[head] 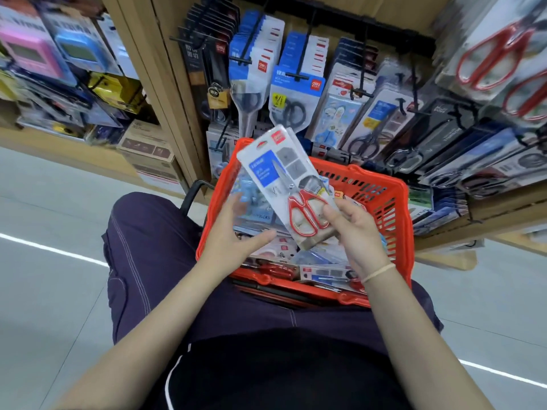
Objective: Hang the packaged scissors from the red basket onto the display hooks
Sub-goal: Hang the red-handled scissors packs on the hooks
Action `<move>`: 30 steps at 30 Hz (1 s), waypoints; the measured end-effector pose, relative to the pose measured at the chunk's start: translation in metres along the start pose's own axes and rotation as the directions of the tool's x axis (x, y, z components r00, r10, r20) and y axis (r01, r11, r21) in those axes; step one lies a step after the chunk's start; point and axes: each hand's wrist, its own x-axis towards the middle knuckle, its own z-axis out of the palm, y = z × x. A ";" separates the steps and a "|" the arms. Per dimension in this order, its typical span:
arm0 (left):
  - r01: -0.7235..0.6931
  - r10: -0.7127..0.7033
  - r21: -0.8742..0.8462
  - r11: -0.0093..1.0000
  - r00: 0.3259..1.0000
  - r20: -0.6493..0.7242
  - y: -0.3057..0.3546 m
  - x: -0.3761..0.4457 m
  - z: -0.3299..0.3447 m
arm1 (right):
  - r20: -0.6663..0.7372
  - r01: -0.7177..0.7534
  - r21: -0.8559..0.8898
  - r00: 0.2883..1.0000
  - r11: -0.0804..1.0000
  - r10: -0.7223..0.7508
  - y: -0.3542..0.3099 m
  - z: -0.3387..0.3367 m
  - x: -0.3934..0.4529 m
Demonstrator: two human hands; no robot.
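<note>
The scissors pack [291, 187] with red handles was above the red basket [381, 196], its hang hole toward 11 o'clock. The right hand [352, 229] pinched its lower edge; the left hand [233, 232] was loose, holding nothing. With that low grip, the pack could swing and miss the hooks [302, 57] at 12 o'clock.

Stationery shop aisle, display hooks [299, 75] crowded with packaged scissors, wooden shelving [165, 84], red basket [381, 196] of stock

Right hand [352, 229] raised, fingers [333, 213] curled in a grip; left hand [233, 229] apparently open, thumb extended.
</note>
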 end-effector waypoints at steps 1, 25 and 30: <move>0.054 -0.049 -0.096 0.994 0.997 0.056 0.008 0.000 0.006 | 0.002 -0.024 0.078 1.000 0.997 0.023 0.000 0.003 -0.001; -0.021 0.087 -0.432 0.902 0.987 0.134 0.176 0.052 0.057 | -0.250 0.297 0.115 0.932 0.948 -0.261 -0.068 -0.057 -0.013; -0.071 0.127 -0.376 0.924 0.984 0.127 0.211 0.068 0.078 | -0.352 0.398 0.089 0.870 0.913 -0.345 -0.092 -0.088 -0.009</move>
